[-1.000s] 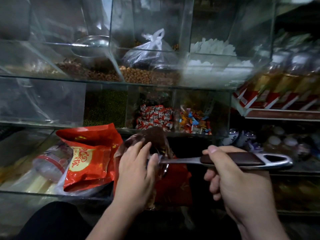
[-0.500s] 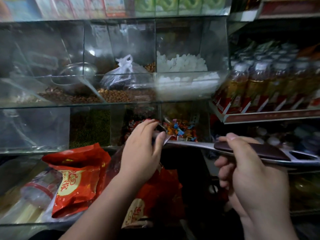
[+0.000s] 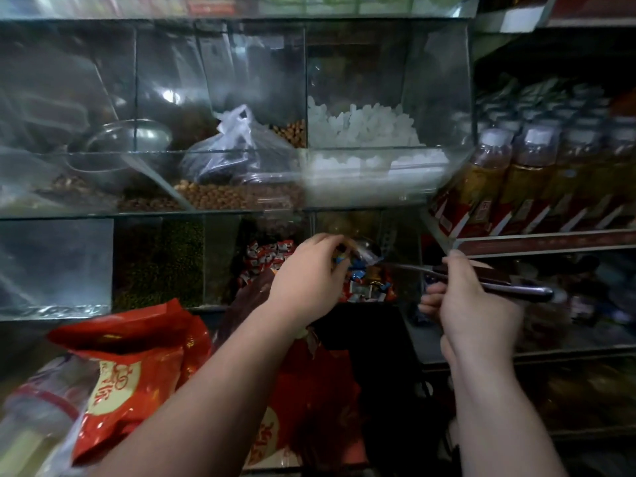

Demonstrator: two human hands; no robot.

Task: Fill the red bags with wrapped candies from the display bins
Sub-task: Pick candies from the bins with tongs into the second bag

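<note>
Wrapped candies [image 3: 364,287] lie in the lower glass bin [image 3: 402,235], scoop in use.
The scoop [image 3: 509,285] is gripped at its handle by the right hand [image 3: 475,304]; a few candies at its bowl are clutched by the left hand [image 3: 306,273]. The red bag [image 3: 309,390] is placed beneath the left forearm.

- Metal bowl [image 3: 120,149] at upper left, lying on dark brown nuts [image 3: 65,184].
- Knotted clear plastic bag [image 3: 237,146] at upper centre, resting on a heap of light brown peanuts [image 3: 213,197].
- White chunks [image 3: 361,129] piled just right of that bag, behind a glass divider.
- Small green beans [image 3: 161,263] heaped lower down, left of centre.
- Rows of capped bottles [image 3: 499,180] with red labels, tilted on the right-hand shelf [image 3: 543,241].
- Blurred clear bag with a red stripe [image 3: 38,407] at lower left.
</note>
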